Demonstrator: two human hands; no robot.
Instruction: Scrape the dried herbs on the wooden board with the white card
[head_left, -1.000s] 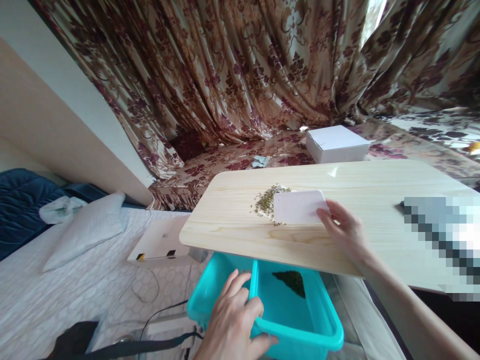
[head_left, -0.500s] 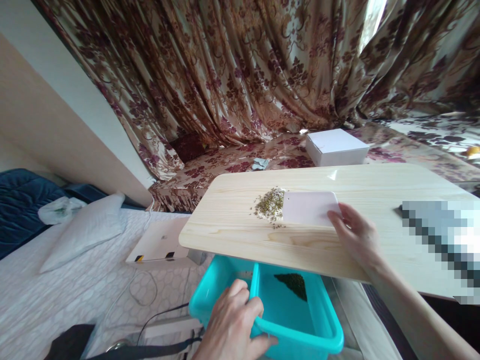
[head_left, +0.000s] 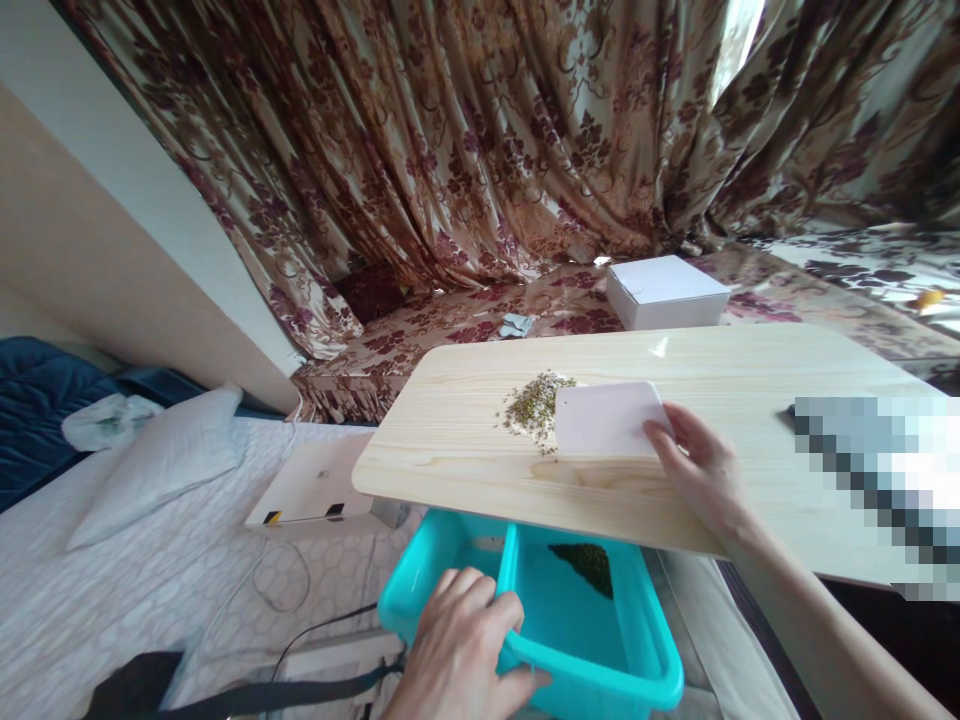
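Observation:
My right hand (head_left: pixel 694 455) grips the near end of a flat white plastic scraper (head_left: pixel 609 420) on the wooden tabletop. The scraper's far edge touches a loose pile of small green and whitish grains (head_left: pixel 534 408). Below the table's front edge, my left hand (head_left: pixel 469 640) is closed over the near rim and divider of a turquoise two-compartment bin (head_left: pixel 570 635). Dark green grains (head_left: pixel 589 567) lie in a corner of the bin's right compartment. Much of the left compartment is hidden behind my left hand.
The pale wooden table (head_left: pixel 450 460) spans the middle. A blurred-out device (head_left: pixel 877 470) lies at its right end. Behind stands a white box (head_left: pixel 667 290) before patterned curtains. To the left are a bed with a pillow (head_left: pixel 165 455), a whitish case (head_left: pixel 315 480) and cables.
The scraper has tilted a little and shifted slightly left against the pile. My left hand keeps its hold on the bin. The whole view has drifted slightly.

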